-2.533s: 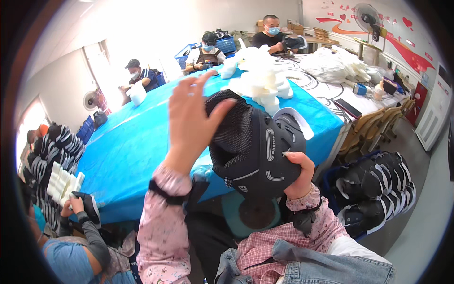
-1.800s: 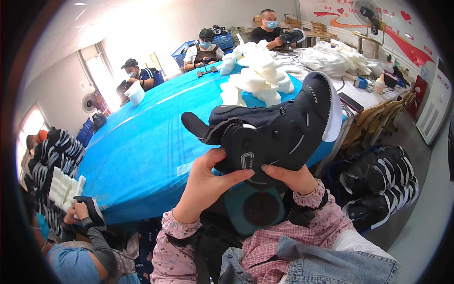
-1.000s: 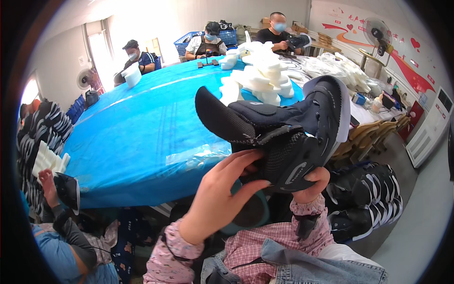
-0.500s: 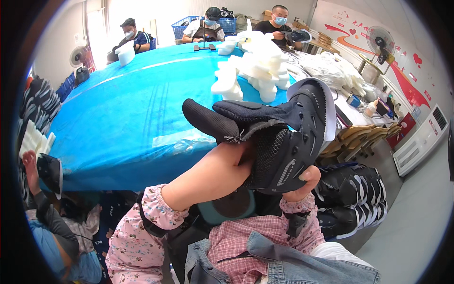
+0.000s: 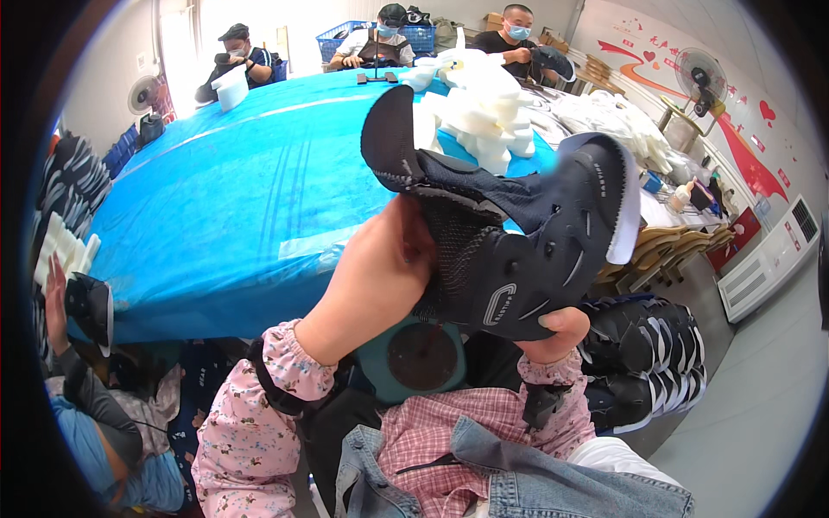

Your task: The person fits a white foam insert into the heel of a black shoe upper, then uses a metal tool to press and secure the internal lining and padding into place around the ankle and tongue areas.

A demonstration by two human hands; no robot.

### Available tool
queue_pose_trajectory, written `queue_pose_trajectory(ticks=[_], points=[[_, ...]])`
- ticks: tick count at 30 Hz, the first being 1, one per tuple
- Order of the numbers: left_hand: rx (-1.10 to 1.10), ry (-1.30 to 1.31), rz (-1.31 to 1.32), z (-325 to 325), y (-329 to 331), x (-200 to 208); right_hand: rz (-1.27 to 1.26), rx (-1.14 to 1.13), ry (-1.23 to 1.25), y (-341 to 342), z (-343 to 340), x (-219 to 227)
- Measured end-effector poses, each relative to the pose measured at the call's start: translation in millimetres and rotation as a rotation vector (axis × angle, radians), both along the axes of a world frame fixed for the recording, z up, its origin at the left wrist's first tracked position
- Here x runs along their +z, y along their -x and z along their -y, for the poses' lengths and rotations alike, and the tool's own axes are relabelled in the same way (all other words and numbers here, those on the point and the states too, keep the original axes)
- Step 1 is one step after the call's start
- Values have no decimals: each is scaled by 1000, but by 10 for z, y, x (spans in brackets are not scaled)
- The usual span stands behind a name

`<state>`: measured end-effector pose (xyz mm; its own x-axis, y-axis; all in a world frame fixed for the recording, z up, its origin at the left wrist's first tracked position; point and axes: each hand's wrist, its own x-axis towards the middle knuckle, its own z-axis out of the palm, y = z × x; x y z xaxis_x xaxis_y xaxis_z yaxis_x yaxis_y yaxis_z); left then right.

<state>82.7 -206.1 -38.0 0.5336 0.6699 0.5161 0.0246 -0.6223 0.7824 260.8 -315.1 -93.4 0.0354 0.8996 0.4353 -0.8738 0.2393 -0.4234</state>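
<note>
A dark navy-black shoe upper [image 5: 484, 250] with a white edge at its toe is held up over the near edge of the table. My left hand [image 5: 384, 259] reaches into its collar opening at the heel end, the fingers hidden inside the upper. Beneath it, my right hand [image 5: 557, 332] grips the side, with the thumb against the outer face. The padded tongue or collar flap [image 5: 389, 138] stands upright above my left hand.
The table has a blue cover [image 5: 233, 207] and a pile of white foot forms [image 5: 484, 104]. Stacked black shoe uppers [image 5: 639, 363] lie at lower right. Across the table sit several people, and a neighbour's hand [image 5: 56, 302] is by another upper [image 5: 89, 309] at left. A fan [image 5: 701, 82] stands right.
The shoe upper has tilted and shifted slightly right. Its flap has swung from lying leftward to standing upright. My left hand has moved up and a little left at the collar.
</note>
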Motion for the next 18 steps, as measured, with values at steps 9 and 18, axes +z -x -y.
queue_pose_trajectory(ticks=[9,18], points=[[107,-5,-94,15,-103,-49,-6,-30,-54,-9,-45,61],[-133,-73,-56,-123,-22,-148,-186,-17,1,159,-109,1]])
